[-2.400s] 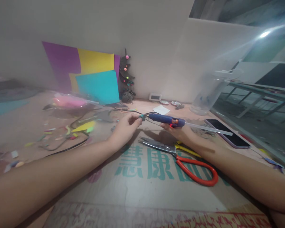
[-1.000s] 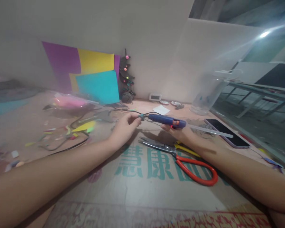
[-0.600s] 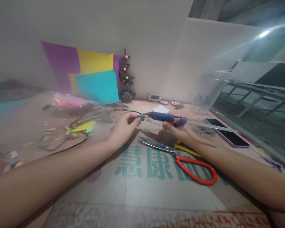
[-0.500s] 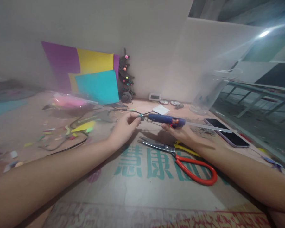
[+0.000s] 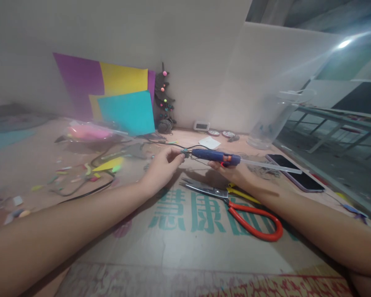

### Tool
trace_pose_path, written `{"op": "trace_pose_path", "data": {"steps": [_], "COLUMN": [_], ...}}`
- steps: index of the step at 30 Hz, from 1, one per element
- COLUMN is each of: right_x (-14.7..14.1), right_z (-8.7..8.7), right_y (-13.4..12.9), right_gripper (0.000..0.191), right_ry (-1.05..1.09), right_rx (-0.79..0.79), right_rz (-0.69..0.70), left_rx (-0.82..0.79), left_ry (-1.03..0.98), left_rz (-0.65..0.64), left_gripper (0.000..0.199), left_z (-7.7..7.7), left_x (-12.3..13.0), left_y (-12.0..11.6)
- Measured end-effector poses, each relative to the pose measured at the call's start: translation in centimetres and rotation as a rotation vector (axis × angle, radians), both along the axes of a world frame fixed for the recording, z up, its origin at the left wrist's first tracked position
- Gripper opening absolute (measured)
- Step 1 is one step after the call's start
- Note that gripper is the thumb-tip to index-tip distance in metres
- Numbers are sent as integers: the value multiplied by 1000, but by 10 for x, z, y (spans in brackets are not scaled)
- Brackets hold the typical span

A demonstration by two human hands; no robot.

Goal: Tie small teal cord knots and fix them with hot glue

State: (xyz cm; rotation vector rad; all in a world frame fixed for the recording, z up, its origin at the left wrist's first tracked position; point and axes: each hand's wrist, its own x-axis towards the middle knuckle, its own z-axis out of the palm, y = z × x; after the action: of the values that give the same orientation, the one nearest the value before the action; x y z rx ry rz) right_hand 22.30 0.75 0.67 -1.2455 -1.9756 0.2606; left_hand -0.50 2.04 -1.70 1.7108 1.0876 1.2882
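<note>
My right hand [image 5: 227, 170] is closed around a blue hot glue gun [image 5: 214, 155], which lies nearly level with its nozzle toward the left. A long clear glue stick [image 5: 270, 166] sticks out of its back end. The fingers of my left hand [image 5: 170, 161] pinch a small dark teal piece [image 5: 186, 153], too small to name. The glue gun's nozzle is at this piece; whether they touch I cannot tell. Below both hands lie scissors [image 5: 210, 190] with red handles, and yellow handles [image 5: 243, 194] of another tool show partly beneath my right wrist.
Coloured sheets [image 5: 126, 113] lean on the wall beside a dark decoration [image 5: 165, 99] with small bright balls. Several scraps [image 5: 89, 173] and a black cable lie left. A phone [image 5: 297, 173], a clear plastic container [image 5: 262, 123] and a small white clock-like device [image 5: 201, 126] stand or lie right and behind.
The small teal piece and the glue gun's nozzle have shifted very slightly. Both hands keep their holds, and the rest looks the same.
</note>
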Motion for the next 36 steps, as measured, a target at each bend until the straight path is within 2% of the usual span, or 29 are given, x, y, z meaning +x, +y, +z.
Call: {"op": "trace_pose_path", "data": {"steps": [5, 17, 27, 32, 34, 36], "right_x": [2, 2, 3, 21, 33, 48], "right_z": [-2, -3, 16, 26, 27, 26], "right_y": [2, 3, -10, 11, 27, 42], "right_gripper": [27, 26, 32, 38, 38, 42], "right_ry": [-15, -31, -8, 138, 187, 157], "right_rx": [-7, 30, 44, 23, -1, -50], "right_rz": [39, -11, -19, -22, -95, -231], "left_rx": [-6, -1, -33, -42, -49, -59], "left_ry": [6, -10, -36, 6, 20, 39], "left_rz": [11, 3, 4, -25, -45, -60], "left_gripper": [17, 16, 16, 16, 16, 18], "left_z": [0, 0, -1, 0, -1, -2], "left_x": [0, 0, 0, 0, 0, 0], "left_y": [1, 1, 4, 1, 1, 0]}}
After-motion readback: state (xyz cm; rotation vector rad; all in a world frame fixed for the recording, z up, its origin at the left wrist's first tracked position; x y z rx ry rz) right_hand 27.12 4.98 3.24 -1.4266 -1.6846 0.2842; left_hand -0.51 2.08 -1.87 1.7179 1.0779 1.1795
